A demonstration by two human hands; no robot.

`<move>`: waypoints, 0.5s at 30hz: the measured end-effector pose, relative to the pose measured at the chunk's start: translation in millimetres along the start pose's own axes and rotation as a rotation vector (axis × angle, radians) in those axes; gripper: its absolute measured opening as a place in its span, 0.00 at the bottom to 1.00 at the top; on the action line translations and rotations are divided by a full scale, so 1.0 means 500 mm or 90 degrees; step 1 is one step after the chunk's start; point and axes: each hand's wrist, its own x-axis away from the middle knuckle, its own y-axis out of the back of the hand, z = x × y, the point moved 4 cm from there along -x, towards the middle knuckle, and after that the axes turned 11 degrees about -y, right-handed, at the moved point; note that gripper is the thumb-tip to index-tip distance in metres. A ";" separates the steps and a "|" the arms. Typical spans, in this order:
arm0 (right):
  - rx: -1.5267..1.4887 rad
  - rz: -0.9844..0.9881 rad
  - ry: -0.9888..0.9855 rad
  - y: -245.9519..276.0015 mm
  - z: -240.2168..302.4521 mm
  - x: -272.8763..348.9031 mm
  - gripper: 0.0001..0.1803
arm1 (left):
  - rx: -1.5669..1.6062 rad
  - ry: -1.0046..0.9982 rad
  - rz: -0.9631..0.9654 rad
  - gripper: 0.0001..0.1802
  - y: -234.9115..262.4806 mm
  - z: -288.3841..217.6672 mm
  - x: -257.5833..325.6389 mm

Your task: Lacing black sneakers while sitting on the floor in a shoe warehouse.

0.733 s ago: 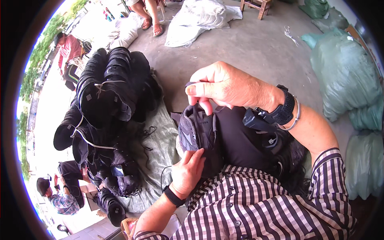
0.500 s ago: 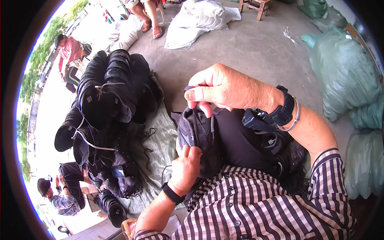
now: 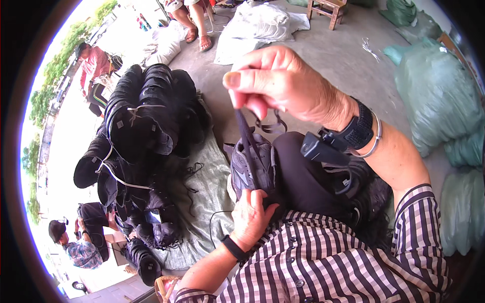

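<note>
A dark grey shoe (image 3: 263, 164) with a lighter patch on its side rests against my dark-trousered leg. My right hand (image 3: 283, 83) is raised above it, thumb and fingers pinched on a black shoelace (image 3: 245, 129). The lace runs taut from these fingers down over the shoe, and a loose loop of it hangs below the hand. My left hand (image 3: 248, 217) is closed on the near part of the shoe, close to where the lace runs down; its fingertips are partly hidden.
Left of me, stacked black shoe uppers (image 3: 146, 111) tied with white cord lie on a grey-green sheet (image 3: 202, 222). Large green sacks (image 3: 439, 96) stand at right. A white sack (image 3: 257, 25) and a wooden stool (image 3: 328, 11) are at the far side. Other people sit at left and beyond.
My right hand has risen away from the shoe, drawing the shoelace up into a long taut stretch. My left hand has shifted slightly right and down along the shoe.
</note>
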 end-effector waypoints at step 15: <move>0.333 0.107 -0.008 -0.016 -0.011 0.032 0.08 | -0.073 -0.164 0.066 0.22 0.019 -0.017 -0.006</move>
